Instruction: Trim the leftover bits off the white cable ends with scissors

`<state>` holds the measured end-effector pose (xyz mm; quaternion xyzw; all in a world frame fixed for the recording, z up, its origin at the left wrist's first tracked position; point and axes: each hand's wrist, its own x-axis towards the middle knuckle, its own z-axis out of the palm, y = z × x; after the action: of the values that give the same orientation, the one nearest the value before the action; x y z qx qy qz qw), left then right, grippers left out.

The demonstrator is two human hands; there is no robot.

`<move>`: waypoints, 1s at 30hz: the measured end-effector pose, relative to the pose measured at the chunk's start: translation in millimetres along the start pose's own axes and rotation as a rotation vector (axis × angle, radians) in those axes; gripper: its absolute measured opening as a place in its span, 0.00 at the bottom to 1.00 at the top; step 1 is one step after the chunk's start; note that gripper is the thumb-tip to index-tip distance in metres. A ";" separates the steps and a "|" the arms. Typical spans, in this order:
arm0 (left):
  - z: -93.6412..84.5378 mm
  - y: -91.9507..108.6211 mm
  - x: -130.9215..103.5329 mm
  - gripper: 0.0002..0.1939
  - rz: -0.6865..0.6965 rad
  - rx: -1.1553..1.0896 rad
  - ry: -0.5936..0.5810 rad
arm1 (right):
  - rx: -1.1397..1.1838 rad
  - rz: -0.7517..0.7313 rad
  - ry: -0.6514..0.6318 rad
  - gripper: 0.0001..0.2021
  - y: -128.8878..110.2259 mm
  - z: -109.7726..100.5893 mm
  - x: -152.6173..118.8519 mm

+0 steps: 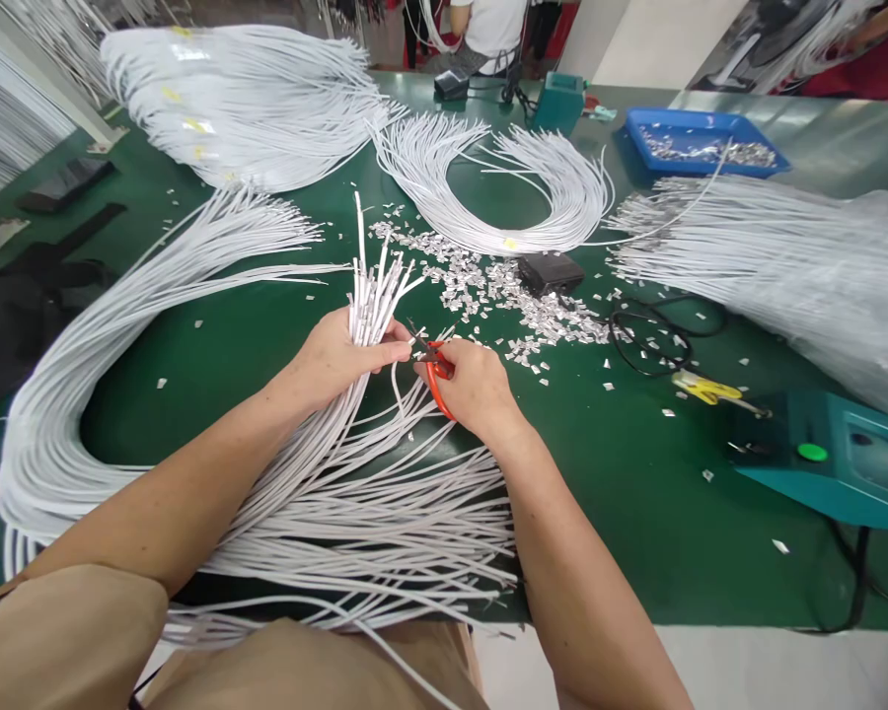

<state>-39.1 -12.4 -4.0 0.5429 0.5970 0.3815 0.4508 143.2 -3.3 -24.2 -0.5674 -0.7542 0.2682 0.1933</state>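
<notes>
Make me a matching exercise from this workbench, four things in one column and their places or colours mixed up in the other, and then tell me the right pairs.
Column one:
1. Scissors
2. Tray
3. Black block
4. Raised wire bundle

Column two:
A. Among scattered metallic bits
B. In the left hand
C. Blue, toward the table's far side
D. Orange-red handle, in the right hand

Right pairs: 1-D, 2-C, 3-A, 4-B
</notes>
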 end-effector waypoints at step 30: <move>-3.3 -1.9 1.2 0.16 0.045 0.125 0.041 | -0.244 -0.020 0.024 0.13 -5.5 6.1 -4.0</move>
<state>-42.9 -11.3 -4.9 0.5754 0.6165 0.3647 0.3948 136.6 -9.5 -25.4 -0.5824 -0.7844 0.1654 0.1345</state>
